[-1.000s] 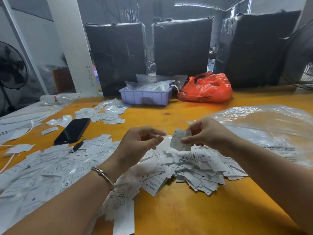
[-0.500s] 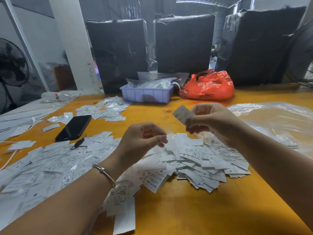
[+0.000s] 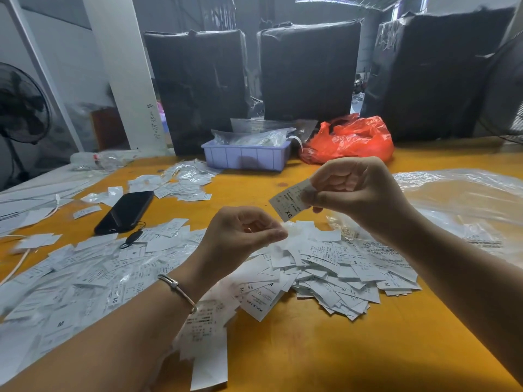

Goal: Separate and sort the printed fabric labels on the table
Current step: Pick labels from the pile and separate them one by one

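Reading step in hand: right hand (image 3: 356,193) pinches one label (image 3: 291,200) by its upper right end, held above the label heap (image 3: 339,267) on the counter (image 3: 311,349). Label's long axis runs diagonally, free end marked XS pointing down-left toward left hand (image 3: 240,236). Left hand's fingertips are pressed together; whether it holds anything, cannot tell. Next move probably calls for dropping the label onto its size pile.

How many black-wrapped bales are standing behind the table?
3: left bale, middle bale, right bale, standing in a row along the table's far edge. Others may be hidden.
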Demonstrator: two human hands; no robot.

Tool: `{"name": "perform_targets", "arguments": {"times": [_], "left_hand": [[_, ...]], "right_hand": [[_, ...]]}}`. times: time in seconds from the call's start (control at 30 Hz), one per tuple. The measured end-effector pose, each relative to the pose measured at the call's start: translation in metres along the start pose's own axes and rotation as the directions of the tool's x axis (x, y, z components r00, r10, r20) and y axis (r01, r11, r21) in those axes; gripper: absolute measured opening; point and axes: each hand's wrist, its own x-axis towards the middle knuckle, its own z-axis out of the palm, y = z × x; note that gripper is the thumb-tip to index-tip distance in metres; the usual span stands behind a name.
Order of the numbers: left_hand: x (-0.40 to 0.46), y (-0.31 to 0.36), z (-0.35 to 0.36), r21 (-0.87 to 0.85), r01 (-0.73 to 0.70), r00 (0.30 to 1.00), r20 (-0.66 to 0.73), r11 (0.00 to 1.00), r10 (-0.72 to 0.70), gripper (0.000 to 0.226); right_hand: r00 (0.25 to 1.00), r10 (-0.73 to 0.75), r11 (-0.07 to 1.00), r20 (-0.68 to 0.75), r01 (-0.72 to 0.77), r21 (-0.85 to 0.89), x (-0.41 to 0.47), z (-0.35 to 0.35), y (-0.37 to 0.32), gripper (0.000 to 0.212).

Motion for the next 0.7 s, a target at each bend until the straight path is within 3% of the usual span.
{"name": "perform_targets", "arguments": {"times": [0.23,0.7], "left_hand": [[0.0023,-0.0011,-0.0053,-0.157,0.101,0.995,-0.001,0.982,-0.102,0.018],[0.0015,0.0008,-0.0040,-0.161,0.112,0.993,0.052,0.981,-0.105,0.012]], "right_hand": [[0.997,-0.075,0.989,0.003,0.074,-0.132,0.0012,-0.0033,-0.0015,0.010],[0.985,-0.063,0.919,0.161,0.120,-0.375,0.0021,-0.0008,0.0033,0.007]]}}
